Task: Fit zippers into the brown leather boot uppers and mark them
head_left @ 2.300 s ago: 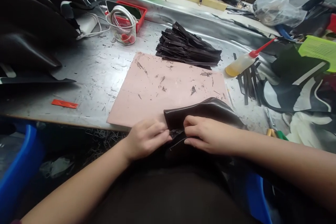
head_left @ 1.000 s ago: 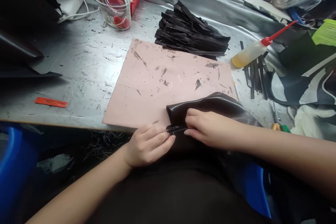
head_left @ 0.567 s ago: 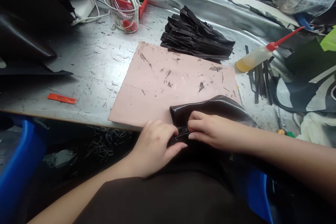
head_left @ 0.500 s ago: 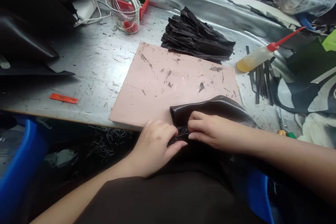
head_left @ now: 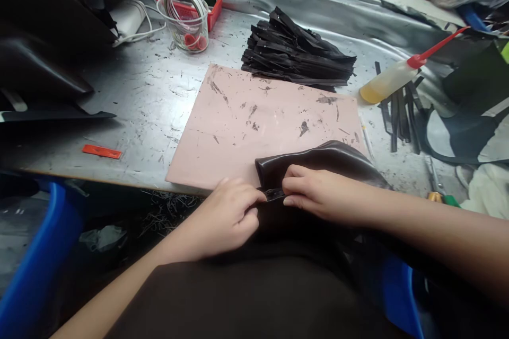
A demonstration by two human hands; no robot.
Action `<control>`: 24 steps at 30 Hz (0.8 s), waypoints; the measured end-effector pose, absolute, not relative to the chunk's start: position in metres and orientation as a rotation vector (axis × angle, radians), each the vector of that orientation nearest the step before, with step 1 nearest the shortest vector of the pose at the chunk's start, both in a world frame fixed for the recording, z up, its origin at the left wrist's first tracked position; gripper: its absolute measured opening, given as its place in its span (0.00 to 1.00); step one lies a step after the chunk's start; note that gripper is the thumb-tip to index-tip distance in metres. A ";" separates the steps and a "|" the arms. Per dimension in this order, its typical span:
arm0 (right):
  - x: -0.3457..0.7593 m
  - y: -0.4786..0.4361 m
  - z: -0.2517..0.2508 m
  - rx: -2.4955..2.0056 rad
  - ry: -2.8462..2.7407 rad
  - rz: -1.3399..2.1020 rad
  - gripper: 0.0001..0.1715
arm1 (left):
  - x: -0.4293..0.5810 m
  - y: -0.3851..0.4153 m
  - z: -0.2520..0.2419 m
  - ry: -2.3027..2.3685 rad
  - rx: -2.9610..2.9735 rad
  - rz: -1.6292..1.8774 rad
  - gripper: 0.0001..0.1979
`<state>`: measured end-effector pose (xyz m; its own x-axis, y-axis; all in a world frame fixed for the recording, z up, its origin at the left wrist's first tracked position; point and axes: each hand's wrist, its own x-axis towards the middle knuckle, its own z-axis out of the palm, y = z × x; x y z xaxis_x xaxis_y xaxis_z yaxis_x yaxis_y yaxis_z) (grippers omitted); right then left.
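Note:
A dark, glossy leather-like piece [head_left: 332,156] lies over the front edge of the pink board [head_left: 234,127], with a folded end facing left. My right hand [head_left: 312,190] is closed on its near edge, thumb and fingers pinching the material. My left hand [head_left: 234,212] is at the left end of the same edge, its fingers curled and the index fingertip touching a narrow black strip [head_left: 273,194] there. The strip spans the small gap between my two hands. Whatever lies under the fingertips is hidden.
Behind the board lies a pile of black strips [head_left: 296,55]. A glue bottle [head_left: 392,82] with a red nozzle leans at the right. An orange piece [head_left: 102,151], a clear cup [head_left: 186,29] and a red basket [head_left: 217,5] are at the left. Blue bins [head_left: 40,254] stand below.
My left thumb has moved left, away from the strip, and tucked in under the fingers. My right hand keeps its pinch. The whole view has shifted slightly.

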<state>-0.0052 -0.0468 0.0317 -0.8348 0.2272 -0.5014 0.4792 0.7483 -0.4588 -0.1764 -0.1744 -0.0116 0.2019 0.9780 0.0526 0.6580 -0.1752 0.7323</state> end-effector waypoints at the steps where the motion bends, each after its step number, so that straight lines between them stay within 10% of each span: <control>1: -0.005 -0.047 0.031 0.538 2.531 -0.821 0.10 | -0.174 -0.173 -0.012 1.554 1.893 0.727 0.05; 13: -0.010 -0.049 0.035 0.571 2.487 -0.790 0.11 | -0.184 -0.180 -0.026 1.448 2.106 0.893 0.15; 24: -0.012 -0.044 0.039 0.607 2.410 -0.944 0.13 | -0.172 -0.179 -0.055 1.424 2.670 1.350 0.05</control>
